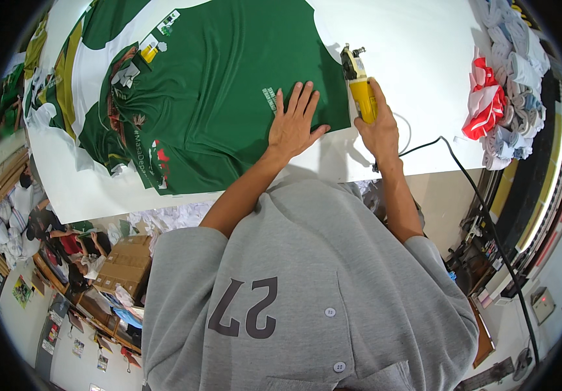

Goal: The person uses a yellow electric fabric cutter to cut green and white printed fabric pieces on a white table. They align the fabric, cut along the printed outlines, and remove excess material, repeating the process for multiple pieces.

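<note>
The left hand [292, 129] lies palm down with its fingers spread and holding nothing, pressing on the green fabric [229, 72] near its lower right corner. The right hand [382, 130] has its fingers wrapped around a yellow power tool [363, 98], whose dark head sits at the fabric's right edge; I cannot tell whether the 2 touch. The left thumb points toward the tool, so if that hand slid right or the tool drifted left, the thumb could end up under the head.

The fabric lies on the white table [418, 58], smooth near the hands but rucked into folds on the left. Those folds could tug the flat part and skew its edge, and a light palm might let it slip. A black cord [463, 173] runs from near the right wrist off the table; a snag there could jerk the tool. Beyond, a red-and-white cloth [486, 104] rests against piled pale cloth [519, 78].
</note>
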Demonstrator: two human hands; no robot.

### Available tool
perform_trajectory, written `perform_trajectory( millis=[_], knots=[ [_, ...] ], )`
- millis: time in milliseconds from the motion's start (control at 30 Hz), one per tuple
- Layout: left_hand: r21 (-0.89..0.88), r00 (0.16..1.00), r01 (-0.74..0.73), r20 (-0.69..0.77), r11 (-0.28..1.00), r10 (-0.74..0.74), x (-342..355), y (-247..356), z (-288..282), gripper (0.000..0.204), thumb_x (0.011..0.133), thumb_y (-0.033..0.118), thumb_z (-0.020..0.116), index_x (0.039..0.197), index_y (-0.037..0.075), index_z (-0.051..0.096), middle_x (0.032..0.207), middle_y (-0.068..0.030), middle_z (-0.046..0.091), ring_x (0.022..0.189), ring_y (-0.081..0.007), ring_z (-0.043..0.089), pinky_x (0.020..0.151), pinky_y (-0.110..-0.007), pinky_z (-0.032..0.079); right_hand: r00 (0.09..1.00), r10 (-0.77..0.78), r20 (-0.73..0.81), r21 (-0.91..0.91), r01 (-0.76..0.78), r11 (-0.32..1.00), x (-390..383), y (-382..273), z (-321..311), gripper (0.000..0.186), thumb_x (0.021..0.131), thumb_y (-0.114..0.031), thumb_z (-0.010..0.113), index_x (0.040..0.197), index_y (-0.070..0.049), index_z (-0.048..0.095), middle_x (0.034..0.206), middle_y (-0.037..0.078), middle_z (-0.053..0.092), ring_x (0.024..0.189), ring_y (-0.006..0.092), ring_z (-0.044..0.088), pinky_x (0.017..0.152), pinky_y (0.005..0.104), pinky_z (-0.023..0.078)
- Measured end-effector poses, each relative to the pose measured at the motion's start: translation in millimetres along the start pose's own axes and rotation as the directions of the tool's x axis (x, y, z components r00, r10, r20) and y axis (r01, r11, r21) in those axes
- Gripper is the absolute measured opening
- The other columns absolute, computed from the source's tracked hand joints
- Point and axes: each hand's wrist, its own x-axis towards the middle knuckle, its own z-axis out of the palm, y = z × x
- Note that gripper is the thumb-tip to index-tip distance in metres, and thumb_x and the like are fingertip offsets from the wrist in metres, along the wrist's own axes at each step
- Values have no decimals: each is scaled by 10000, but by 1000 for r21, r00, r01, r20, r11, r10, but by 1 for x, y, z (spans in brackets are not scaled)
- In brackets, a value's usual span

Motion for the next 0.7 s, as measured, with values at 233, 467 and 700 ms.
perform_trajectory(
  millis=[233, 467, 700],
  knots=[
    [-64, 1000, 20, -11, 998, -21, -1, 1, -1, 918, 1015, 655, 671, 1681, 55, 470, 1827, -139, 304, 1694, -346, 249, 1340, -694, 205, 994, -101, 33, -29, 102, 994, 60, -17, -10, 991, 891, -87, 778, 1743, -351, 347, 1231, 266, 717, 1134, 469, 735, 978, 540, 601],
    [-78, 998, 9, -66, 997, -15, -2, 0, 0, 911, 998, 659, 696, 1658, 61, 505, 1814, -143, 337, 1684, -344, 285, 1340, -688, 212, 982, -181, 48, -67, 184, 981, 112, -36, -14, 971, 890, -111, 784, 1725, -382, 371, 1237, 244, 744, 1154, 460, 743, 988, 536, 604],
    [-1, 1000, 21, 5, 1000, -21, -1, 1, -3, 898, 1034, 716, 609, 1667, 86, 513, 1823, -131, 322, 1696, -327, 258, 1355, -667, 202, 964, -257, 63, -76, 261, 962, 147, -49, -18, 970, 884, -116, 797, 1717, -390, 383, 1256, 242, 765, 1175, 452, 747, 998, 526, 611]
  ],
)
